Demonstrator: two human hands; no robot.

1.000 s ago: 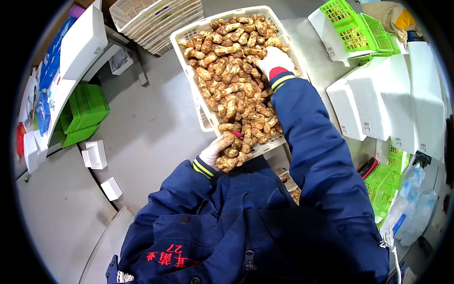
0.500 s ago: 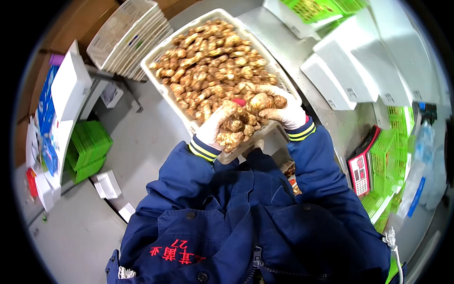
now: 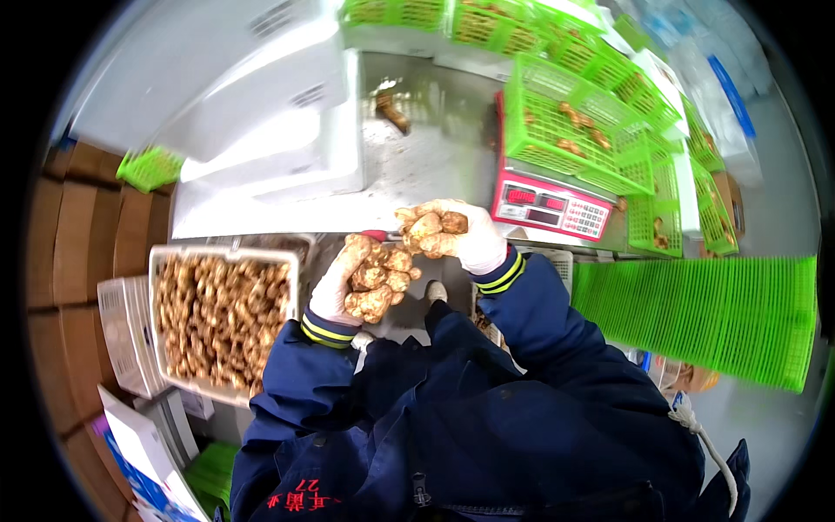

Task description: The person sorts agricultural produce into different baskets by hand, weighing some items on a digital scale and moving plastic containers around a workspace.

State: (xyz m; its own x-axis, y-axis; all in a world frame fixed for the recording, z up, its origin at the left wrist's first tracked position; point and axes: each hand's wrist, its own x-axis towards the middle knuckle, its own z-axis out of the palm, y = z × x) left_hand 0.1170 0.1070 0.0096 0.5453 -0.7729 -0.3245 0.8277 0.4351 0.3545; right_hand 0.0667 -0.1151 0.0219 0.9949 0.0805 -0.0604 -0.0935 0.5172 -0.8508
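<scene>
My left hand (image 3: 335,287), in a pale glove, is closed round a bunch of knobbly brown-and-cream mushrooms (image 3: 376,278). A small red piece (image 3: 376,235) shows at its fingertips; I cannot tell what it is. Close beside it, my right hand (image 3: 483,239), also gloved, grips several more stubby mushrooms (image 3: 428,231). Both hands are held up just short of the metal table's near edge. To the left stands a white crate (image 3: 158,304) heaped with the same mushrooms. A green basket (image 3: 531,143) holding a few mushrooms rests on a red-and-white scale (image 3: 557,210).
White foam boxes (image 3: 339,165) crowd the left of the metal table (image 3: 435,148), where one long brown piece (image 3: 393,113) lies. More green baskets (image 3: 400,13) line the far and right sides. Nested green baskets (image 3: 696,317) stand at right. Brown cartons (image 3: 52,261) are stacked at left.
My view and body have turned right, from the mushroom crate to the table with the scale. Both hands have come away from over the crate, still holding mushrooms.
</scene>
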